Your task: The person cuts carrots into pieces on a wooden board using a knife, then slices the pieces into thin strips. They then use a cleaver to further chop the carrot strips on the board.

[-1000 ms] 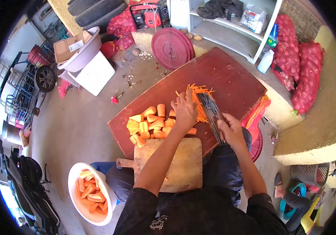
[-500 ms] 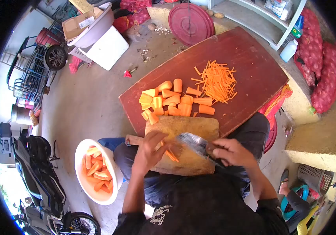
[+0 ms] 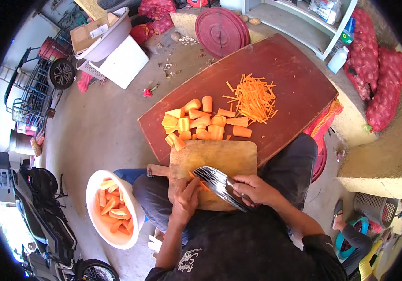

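My right hand [image 3: 256,189] is wrapped round the handle of a broad-bladed knife [image 3: 216,181], whose blade slants over the wooden cutting board [image 3: 231,152]. Beside the blade, the bent fingers of my left hand [image 3: 186,199] press on carrot pieces [image 3: 204,186], partly hidden by hand and knife. The board rests across my lap, its handle pointing left. Beyond it, on the dark red tabletop [image 3: 287,61], lie a group of peeled carrot chunks [image 3: 203,119] and a heap of thin carrot strips [image 3: 256,98].
A white tub [image 3: 138,210] with carrot pieces stands on the floor to my left. Motorbikes [image 3: 46,210] are farther left. Red net sacks [image 3: 384,93] and a shelf [image 3: 285,23] stand on the right and at the back. Another person's leg [image 3: 358,239] shows at lower right.
The knife has swung left and down, close to my left fingers. My left hand has shifted slightly down the board. The whole view has moved a little.
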The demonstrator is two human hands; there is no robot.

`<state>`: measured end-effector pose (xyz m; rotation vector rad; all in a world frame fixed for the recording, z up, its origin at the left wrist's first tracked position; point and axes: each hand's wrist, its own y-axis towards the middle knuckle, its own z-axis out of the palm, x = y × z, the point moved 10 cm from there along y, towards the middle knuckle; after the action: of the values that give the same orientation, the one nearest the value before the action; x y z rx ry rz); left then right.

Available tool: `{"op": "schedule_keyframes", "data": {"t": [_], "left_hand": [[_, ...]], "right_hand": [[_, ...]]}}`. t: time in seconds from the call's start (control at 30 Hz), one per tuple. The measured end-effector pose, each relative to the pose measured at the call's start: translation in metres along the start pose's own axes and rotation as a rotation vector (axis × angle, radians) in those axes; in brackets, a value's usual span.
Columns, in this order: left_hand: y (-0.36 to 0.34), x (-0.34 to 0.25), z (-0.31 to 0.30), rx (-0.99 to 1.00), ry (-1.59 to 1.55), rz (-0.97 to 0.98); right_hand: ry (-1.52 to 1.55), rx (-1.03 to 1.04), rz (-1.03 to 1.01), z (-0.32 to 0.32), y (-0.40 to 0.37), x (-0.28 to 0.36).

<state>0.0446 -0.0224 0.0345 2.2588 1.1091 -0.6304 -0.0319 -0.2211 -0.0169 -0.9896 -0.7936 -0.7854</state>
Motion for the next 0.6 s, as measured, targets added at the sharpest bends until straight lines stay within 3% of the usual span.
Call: {"op": "schedule_keyframes", "data": {"t": [0.3, 0.43, 0.53, 0.6], "left_hand": [[0.032, -0.015, 0.014, -0.042, -0.121, 0.078], [0.092, -0.050, 0.025, -0.068, -0.165, 0.223], [0.151, -0.076, 0.044, -0.068, -0.226, 0.353], [0.191, -0.084, 0.070, -0.022, -0.220, 0.452]], "right_hand": [[0.212, -0.016, -0.024, -0.036, -0.003, 0.002], [0.237, -0.227, -0.053, -0.076, -0.027, 0.035], [0.241, -0.424, -0.213, -0.106, -0.047, 0.079], [0.063, -0.568, -0.376, -0.131, -0.058, 0.099]]}}
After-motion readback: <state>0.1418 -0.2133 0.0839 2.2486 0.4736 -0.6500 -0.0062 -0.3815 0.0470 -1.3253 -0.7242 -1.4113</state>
